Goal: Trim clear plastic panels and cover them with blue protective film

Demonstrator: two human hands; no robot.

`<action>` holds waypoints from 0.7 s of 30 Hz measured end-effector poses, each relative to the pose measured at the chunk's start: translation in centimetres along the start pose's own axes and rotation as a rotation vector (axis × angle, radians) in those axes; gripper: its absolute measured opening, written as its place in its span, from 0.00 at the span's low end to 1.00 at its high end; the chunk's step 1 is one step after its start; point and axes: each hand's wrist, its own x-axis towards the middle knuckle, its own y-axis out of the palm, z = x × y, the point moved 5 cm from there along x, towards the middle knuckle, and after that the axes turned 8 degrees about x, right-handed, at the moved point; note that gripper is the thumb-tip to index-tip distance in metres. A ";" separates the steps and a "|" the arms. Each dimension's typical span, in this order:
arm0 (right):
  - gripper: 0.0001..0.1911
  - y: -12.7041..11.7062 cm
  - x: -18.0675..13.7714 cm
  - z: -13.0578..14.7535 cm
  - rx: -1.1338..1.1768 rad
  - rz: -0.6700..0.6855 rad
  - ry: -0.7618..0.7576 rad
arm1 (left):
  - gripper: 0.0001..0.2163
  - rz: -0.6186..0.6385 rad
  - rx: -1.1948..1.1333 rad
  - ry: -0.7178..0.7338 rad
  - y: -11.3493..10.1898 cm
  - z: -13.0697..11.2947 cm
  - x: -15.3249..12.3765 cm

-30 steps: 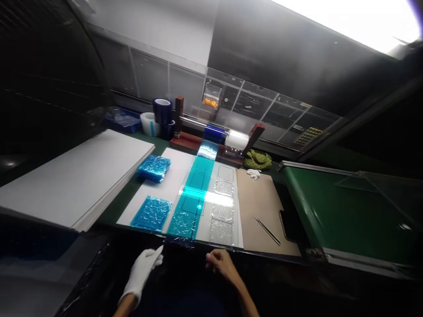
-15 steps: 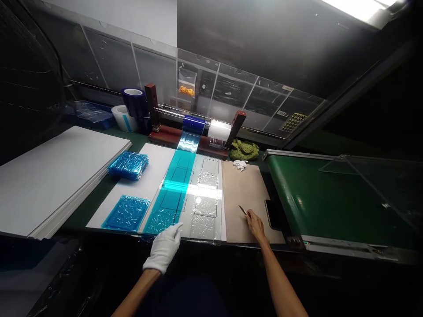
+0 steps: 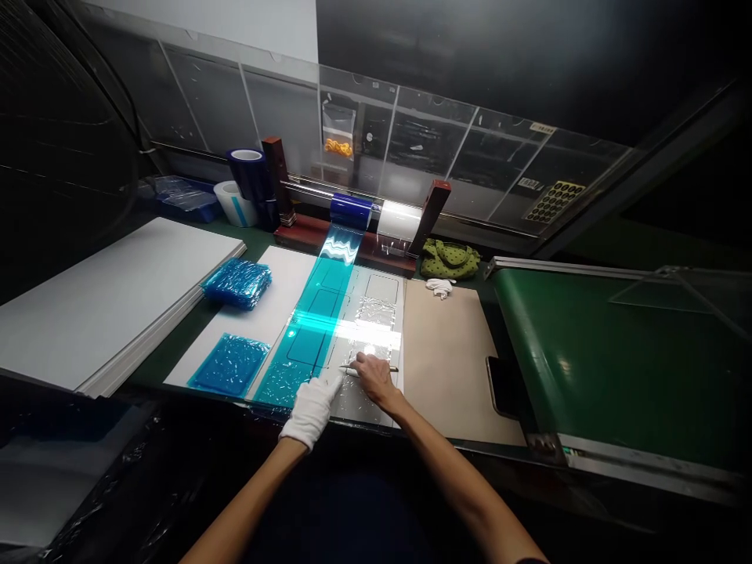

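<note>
Both hands meet on the clear strip (image 3: 379, 309). The gloved left hand (image 3: 310, 407) lies open, fingertips pressing it, holding nothing. The bare right hand (image 3: 374, 377) pinches a thin metal tool (image 3: 351, 371) lying crosswise there. Just left runs a blue strip (image 3: 320, 301); right, a brown board (image 3: 450, 345), phone (image 3: 500, 385) and green belt (image 3: 593, 368). Farther left, a blue stack (image 3: 238, 282).

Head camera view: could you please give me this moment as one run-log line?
left hand: gloved, open, where blue film meets clear film | right hand: bare, holds thin tool on clear film
</note>
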 end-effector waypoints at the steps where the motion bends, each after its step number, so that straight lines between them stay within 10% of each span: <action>1: 0.17 0.1 0.2 0.1 -0.008 0.011 -0.013 | 0.31 -0.004 0.011 0.000 0.0 0.0 0.0; 21: 0.11 -1.9 -12.8 -9.9 0.271 0.094 0.386 | 0.15 -0.270 -0.121 0.067 -2.0 -0.8 -4.0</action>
